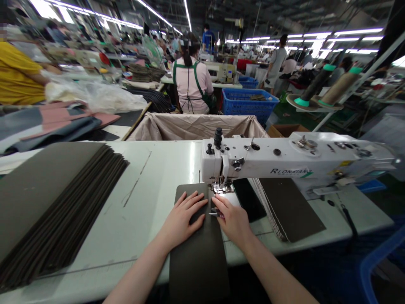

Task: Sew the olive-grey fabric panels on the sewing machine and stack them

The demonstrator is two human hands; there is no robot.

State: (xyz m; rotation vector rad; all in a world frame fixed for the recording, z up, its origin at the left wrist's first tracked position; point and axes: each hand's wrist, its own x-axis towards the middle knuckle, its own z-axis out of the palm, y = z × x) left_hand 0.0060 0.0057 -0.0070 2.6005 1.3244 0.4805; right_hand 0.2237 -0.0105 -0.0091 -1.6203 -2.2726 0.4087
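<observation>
A dark olive fabric panel (199,270) lies lengthwise under the sewing machine's needle area, its near end hanging over the table's front edge. My left hand (183,217) rests flat on the panel with its fingers spread, left of the presser foot (221,185). Close to the foot, my right hand (234,219) presses its fingertips on the panel's right edge. Thread snips (213,214) are tucked in that hand, their pale blades poking out toward the left; the handle is mostly hidden by the fingers.
The white sewing machine (262,160) spans the table's right side. A thick panel stack (63,181) lies left; another stack (291,211) and a dark flat slab (248,198) lie right. Beyond the table are a cloth-lined bin (196,126), a blue crate (249,103) and a seated person (193,84).
</observation>
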